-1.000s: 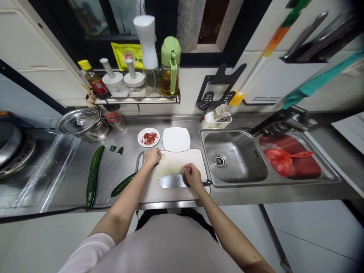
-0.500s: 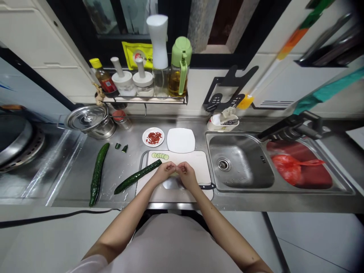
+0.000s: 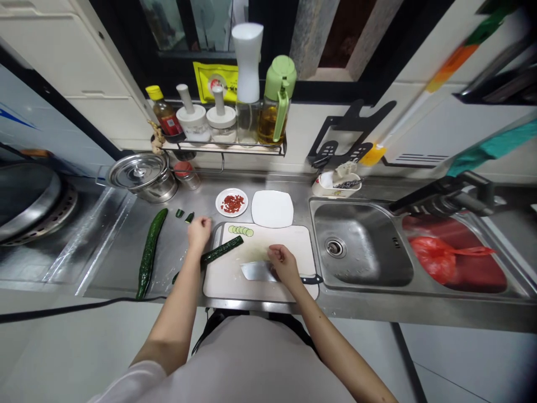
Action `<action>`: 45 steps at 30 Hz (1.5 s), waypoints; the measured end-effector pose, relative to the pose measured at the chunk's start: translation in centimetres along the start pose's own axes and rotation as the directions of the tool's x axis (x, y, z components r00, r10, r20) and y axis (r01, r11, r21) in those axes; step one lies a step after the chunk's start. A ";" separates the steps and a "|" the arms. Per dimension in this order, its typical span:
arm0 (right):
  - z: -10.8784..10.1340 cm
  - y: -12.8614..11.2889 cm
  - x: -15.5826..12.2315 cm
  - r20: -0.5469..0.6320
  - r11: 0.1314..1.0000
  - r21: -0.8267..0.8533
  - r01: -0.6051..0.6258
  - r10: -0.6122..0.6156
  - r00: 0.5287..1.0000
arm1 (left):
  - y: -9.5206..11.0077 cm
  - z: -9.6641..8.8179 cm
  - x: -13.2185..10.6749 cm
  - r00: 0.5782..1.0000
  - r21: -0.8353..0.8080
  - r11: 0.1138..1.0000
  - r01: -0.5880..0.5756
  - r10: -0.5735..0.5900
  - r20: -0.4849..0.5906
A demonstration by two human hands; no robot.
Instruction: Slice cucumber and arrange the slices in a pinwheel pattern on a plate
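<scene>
My left hand (image 3: 199, 232) is over the steel counter with its fingers curled together, close to two small cucumber end pieces (image 3: 190, 217). Whether something small is in it, I cannot make out. Under my left forearm runs a cut cucumber (image 3: 224, 249), partly resting on the white cutting board (image 3: 226, 285). My right hand (image 3: 283, 262) hovers above the knife (image 3: 255, 272), thumb and fingers pinched; what they hold, if anything, is hidden. The knife lies flat, its black handle to the right. Several thin cucumber slices (image 3: 240, 230) overlap in a row at the board's upper left.
Behind the board stand a small plate (image 3: 220, 208) of chopped red pieces and a white square plate (image 3: 272, 208). A whole cucumber (image 3: 150, 254) lies left. To the right is the sink (image 3: 361, 240) with a red plastic bag (image 3: 434, 260). A lidded pot (image 3: 157, 187) stands back left.
My hands were together over the board and have parted. The left has swung left to the cucumber ends; the right stays above the knife, uncovering its blade. The view has shifted slightly.
</scene>
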State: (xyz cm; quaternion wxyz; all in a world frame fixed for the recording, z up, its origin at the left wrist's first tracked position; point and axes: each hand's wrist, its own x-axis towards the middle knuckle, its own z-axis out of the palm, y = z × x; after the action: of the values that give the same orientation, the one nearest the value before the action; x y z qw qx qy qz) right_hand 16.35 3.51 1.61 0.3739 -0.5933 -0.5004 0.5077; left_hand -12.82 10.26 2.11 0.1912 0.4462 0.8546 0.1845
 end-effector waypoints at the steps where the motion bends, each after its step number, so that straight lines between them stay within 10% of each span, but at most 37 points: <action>1: -0.3 0.4 -0.1 -0.006 1.000 -0.010 0.004 -0.004 1.000 | -0.7 -0.5 1.0 0.998 0.027 0.998 0.048 -0.047 -0.046; 14: -4.0 3.1 -1.1 -0.083 0.986 -0.169 -0.013 -0.001 0.997 | -4.5 -2.1 6.3 0.964 0.054 0.984 0.169 -0.153 -0.216; 20: -5.3 2.5 -2.3 0.114 0.754 -0.637 0.159 -0.112 0.987 | -3.1 -1.4 4.0 0.950 0.112 0.993 0.040 -0.003 -0.313; 25: -5.5 2.3 -3.7 0.268 0.421 -0.872 0.250 -0.016 0.963 | -1.3 0.6 -1.4 0.978 0.108 0.975 -0.196 0.202 -0.053; 29: -5.5 2.7 -4.1 0.276 0.343 -0.904 0.256 0.010 0.961 | -0.8 2.1 -5.9 0.879 0.025 0.900 -0.435 0.418 0.229; 38: -5.9 3.3 -4.5 0.336 0.375 -0.865 0.332 -0.056 0.940 | -1.6 2.2 -7.9 0.820 0.136 0.838 -0.528 0.462 0.339; 45: -7.6 4.1 -5.4 0.296 0.593 -0.750 0.294 -0.097 0.950 | -2.2 2.4 -8.6 0.789 0.088 0.824 -0.560 0.498 0.359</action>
State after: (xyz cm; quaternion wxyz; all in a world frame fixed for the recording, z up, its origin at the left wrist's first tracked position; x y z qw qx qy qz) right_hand 24.73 -2.16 0.53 0.0710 -0.5763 -0.7728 0.2560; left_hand -8.58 2.25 0.43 0.2243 0.7082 0.6654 0.0735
